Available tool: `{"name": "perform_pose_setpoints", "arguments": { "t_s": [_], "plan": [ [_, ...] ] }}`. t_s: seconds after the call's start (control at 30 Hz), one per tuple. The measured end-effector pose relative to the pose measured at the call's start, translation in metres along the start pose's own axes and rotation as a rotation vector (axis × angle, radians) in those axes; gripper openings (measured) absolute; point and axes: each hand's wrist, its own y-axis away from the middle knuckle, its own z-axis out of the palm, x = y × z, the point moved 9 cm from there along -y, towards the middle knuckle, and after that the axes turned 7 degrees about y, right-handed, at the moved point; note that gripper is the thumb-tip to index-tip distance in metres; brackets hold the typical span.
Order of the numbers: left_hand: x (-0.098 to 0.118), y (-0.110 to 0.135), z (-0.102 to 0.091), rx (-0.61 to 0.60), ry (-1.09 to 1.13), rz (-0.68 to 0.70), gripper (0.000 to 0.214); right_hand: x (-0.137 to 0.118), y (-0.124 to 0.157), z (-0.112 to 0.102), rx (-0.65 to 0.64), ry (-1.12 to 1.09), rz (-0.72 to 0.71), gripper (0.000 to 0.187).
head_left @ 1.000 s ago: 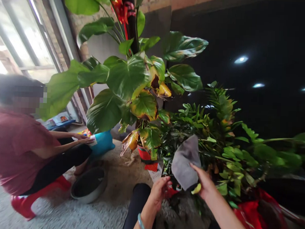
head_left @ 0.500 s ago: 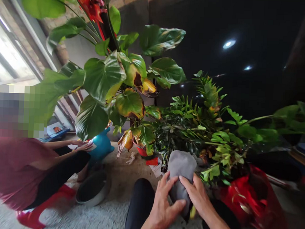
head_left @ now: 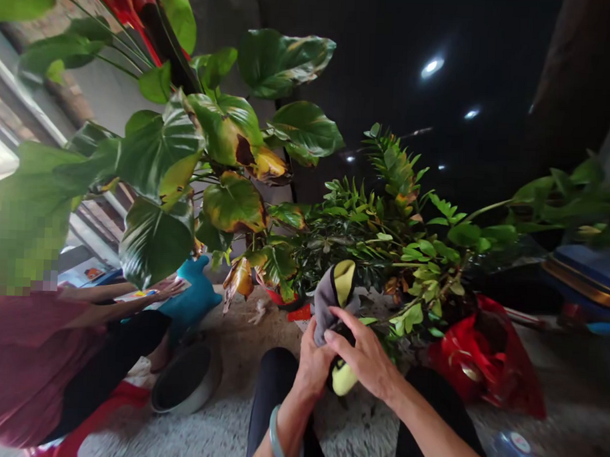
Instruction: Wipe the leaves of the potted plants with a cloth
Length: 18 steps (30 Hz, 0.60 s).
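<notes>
Low in the middle of the view, both my hands grip one grey cloth (head_left: pixel 325 297) with yellow-green patches. My left hand (head_left: pixel 312 363), a jade bangle on its wrist, clutches the cloth from below. My right hand (head_left: pixel 364 356) lies over it from the right with fingers curled on the fabric. The cloth's upper end stands up against the fronds of a small-leaved potted plant (head_left: pixel 395 238). Left of that rises a big-leaved plant (head_left: pixel 187 158) with yellowing, brown-edged leaves, in a red pot (head_left: pixel 281 297).
Another person in a dark red top (head_left: pixel 30 365) crouches at the left, arms stretched toward a teal object (head_left: pixel 192 301). A metal basin (head_left: pixel 184 381) sits on the grey floor (head_left: pixel 187 438). A red plastic bag (head_left: pixel 480 361) lies at the right, near a blue box (head_left: pixel 591 268).
The camera has tilted and swung right. My hands moved from holding the cloth spread near the fronds to bunching it together; it now shows yellow-green patches.
</notes>
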Motion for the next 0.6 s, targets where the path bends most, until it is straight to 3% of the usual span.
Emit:
{"name": "perform_pose_setpoints", "arguments": {
  "t_s": [0.1,0.17,0.23,0.33,0.4,0.47,0.53,0.6],
  "plan": [
    [0.033,-0.025,0.007,0.005,0.045,0.037,0.045,-0.002,-0.01,-0.017,0.068,-0.262,0.035,0.055],
    [0.056,-0.045,0.002,0.061,0.097,0.112,0.043,0.014,-0.01,-0.035,0.17,-0.414,0.125,0.06],
    [0.07,-0.062,-0.009,0.147,0.126,0.216,0.038,0.04,0.001,-0.054,0.292,-0.413,0.24,0.058],
    [0.054,-0.075,-0.013,0.139,-0.024,0.266,0.021,0.089,0.033,-0.071,0.347,-0.234,0.414,0.046],
    [0.025,-0.075,-0.002,-0.017,-0.18,0.17,0.015,0.12,0.057,-0.073,0.31,-0.128,0.467,0.04],
    [0.008,-0.069,0.007,-0.15,-0.231,0.072,0.018,0.14,0.076,-0.075,0.275,-0.025,0.408,0.031],
    [0.024,-0.07,0.004,-0.118,-0.203,0.097,0.016,0.157,0.091,-0.08,0.268,0.058,0.375,0.028],
    [0.065,-0.08,-0.002,-0.002,-0.146,0.219,0.018,0.17,0.099,-0.087,0.298,0.078,0.392,0.027]
  ]
}}
